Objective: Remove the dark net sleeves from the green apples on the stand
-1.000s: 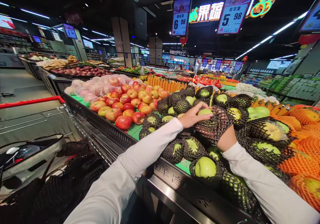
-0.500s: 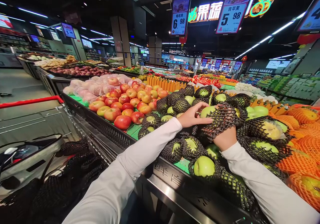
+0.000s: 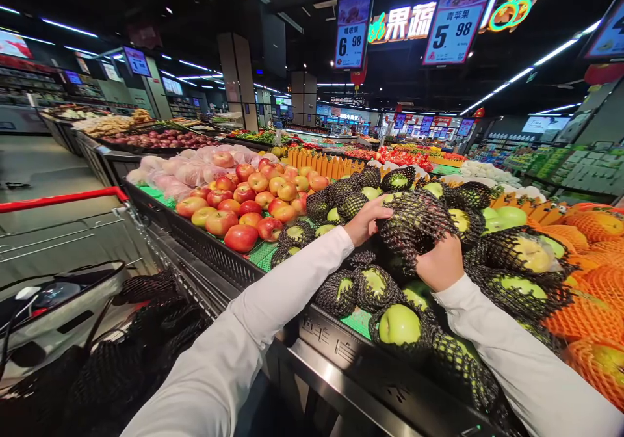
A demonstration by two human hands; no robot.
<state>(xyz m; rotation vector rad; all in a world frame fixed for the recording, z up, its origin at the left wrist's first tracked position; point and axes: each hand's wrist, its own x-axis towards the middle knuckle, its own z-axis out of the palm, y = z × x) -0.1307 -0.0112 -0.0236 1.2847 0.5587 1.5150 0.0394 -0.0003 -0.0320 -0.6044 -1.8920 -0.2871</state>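
Note:
Both hands hold one green apple in a black foam net [image 3: 414, 222] above the pile. My left hand [image 3: 368, 220] is closed on the net's left edge, thumb and fingers pinching it. My right hand [image 3: 441, 261] grips the lower right side, with its fingers partly hidden behind or under the mesh. Only a sliver of green shows at the top of the held apple. Around the hands lie several more green apples in black nets; one, with its green side bare [image 3: 400, 324], sits at the bin's front edge.
Red-yellow apples [image 3: 248, 206] fill the bin's left part. Orange-netted fruit [image 3: 589, 287] lies to the right. A shopping cart with a red handle [image 3: 63, 198] stands at the left, holding a bag and dark netting [image 3: 160, 320]. Price screens [image 3: 451, 27] hang overhead.
The black net now covers most of the held apple's green face, which was bare before. My left hand has shifted slightly left and its fingers have closed in on the net.

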